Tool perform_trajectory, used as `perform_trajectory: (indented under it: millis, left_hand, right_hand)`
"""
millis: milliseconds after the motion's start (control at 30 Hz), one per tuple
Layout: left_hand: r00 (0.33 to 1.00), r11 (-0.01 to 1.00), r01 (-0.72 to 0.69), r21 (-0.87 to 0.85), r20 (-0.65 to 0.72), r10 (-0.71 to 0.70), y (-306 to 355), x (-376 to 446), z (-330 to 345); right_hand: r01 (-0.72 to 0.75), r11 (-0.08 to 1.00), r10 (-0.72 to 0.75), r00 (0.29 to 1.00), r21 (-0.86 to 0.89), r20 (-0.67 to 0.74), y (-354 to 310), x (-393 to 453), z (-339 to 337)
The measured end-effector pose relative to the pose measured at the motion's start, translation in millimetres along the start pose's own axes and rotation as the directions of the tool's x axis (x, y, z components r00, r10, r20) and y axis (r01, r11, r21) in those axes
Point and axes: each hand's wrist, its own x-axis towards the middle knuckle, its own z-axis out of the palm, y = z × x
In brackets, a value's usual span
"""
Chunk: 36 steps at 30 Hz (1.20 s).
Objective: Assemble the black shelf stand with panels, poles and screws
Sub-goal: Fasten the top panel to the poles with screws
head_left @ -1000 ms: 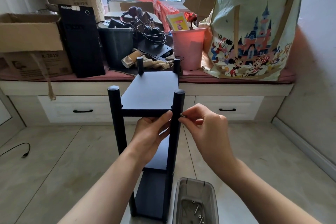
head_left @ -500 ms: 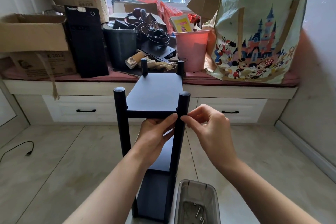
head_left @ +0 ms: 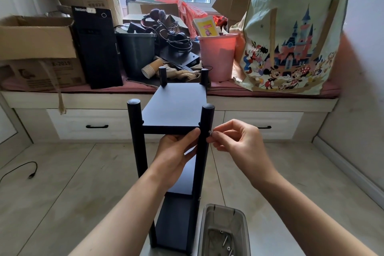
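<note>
The black shelf stand (head_left: pixel 176 151) stands upright on the tiled floor (head_left: pixel 72 183), directly in front of the window bench (head_left: pixel 166 100). It consists of four round poles with capped tops and flat rectangular panels fitted between them. The top panel (head_left: pixel 176 108) sits slightly below the pole tops; a middle panel and a bottom panel are visible lower down between the near poles. All parts have a matte black finish. The left hand (head_left: pixel 176 151) grips the near right pole (head_left: pixel 204 151) just under the top panel, with the thumb lying across the panel's front edge and the fingers wrapped behind the pole. The right hand (head_left: pixel 234 141) pinches a small metal screw (head_left: pixel 211 133) between thumb and forefinger, holding it against the outer side of the same pole, level with the top panel's edge; the other fingers are loosely curled. A clear plastic tray (head_left: pixel 207 235) sits on the floor just beside the stand's base on the right and contains several loose screws. On the bench behind the stand are a pink bucket (head_left: pixel 217 56), a printed tote bag (head_left: pixel 291 37), a black computer case (head_left: pixel 96 48) and cardboard boxes (head_left: pixel 37 48).
</note>
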Motion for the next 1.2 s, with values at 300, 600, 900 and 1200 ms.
perform_trajectory:
  millis: [300, 600, 900, 1200]
  left_hand:
    - [1.0, 1.0, -0.011, 0.022, -0.018, 0.012, 0, -1, -1]
    - [1.0, 0.999, -0.007, 0.05, -0.015, 0.008, 1, 1, -3]
    - [1.0, 0.996, -0.005, 0.084, -0.006, 0.006, 3, -1, -2]
    - [0.999, 0.992, 0.015, 0.126, -0.032, -0.011, 20, -14, -12]
  right_hand:
    - [-0.076, 0.995, 0.073, 0.996, 0.057, 0.048, 0, 5, 0]
    - [-0.117, 0.992, 0.111, 0.987, 0.048, 0.118, 1, 11, -2]
    - [-0.048, 0.999, 0.048, 0.998, -0.015, 0.04, 2, 13, 4]
    - [-0.029, 0.997, 0.004, 0.932, 0.065, 0.363, 1, 23, 5]
